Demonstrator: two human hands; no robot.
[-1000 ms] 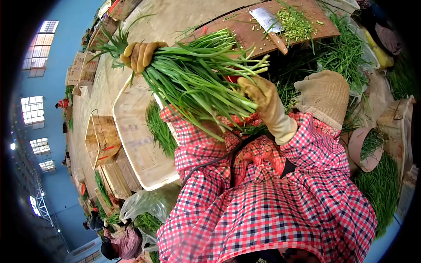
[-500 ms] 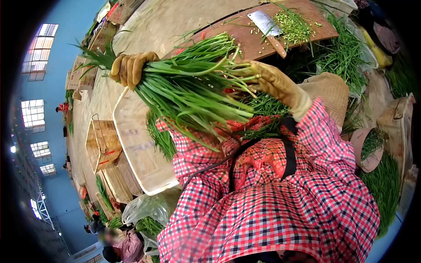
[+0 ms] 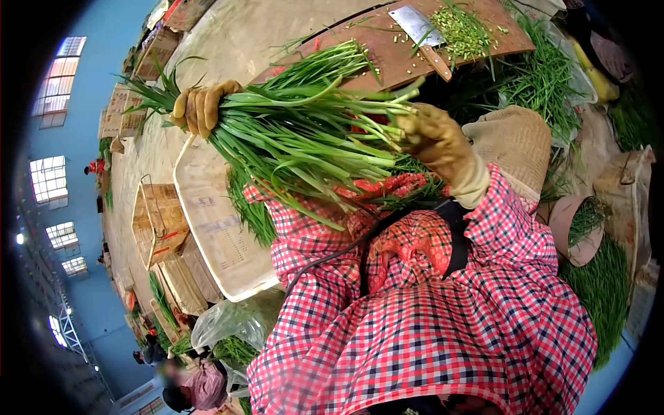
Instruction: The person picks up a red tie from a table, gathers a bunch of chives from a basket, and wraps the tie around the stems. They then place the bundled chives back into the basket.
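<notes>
Where the bunch of green chives [image 3: 304, 131] is raised in front of the person's chest, it lies almost level, leaf tips fanning out to the left and cut stalk ends pointing right. The left hand [image 3: 200, 107], in a tan glove, has its fingers clenched around the leafy end, with the tips sticking out beyond the fist. The right hand [image 3: 436, 138], gloved the same, has its fingers curled onto the stalk ends, gripping them. Some stalks droop from the underside of the bunch toward the red-checked smock [image 3: 429, 325], which fills the lower part of the view.

Beyond the bunch lies a brown chopping board [image 3: 377, 55], and on it a cleaver [image 3: 418, 31] with its blade beside a heap of chopped green bits [image 3: 465, 31]. Below the left hand sits a pale tray [image 3: 214, 228] with a few chives along its edge, and a wooden crate [image 3: 159, 214] stands just beside it. Right of the right hand is a woven sack [image 3: 515, 142], with loose greens [image 3: 602, 297] heaped further right.
</notes>
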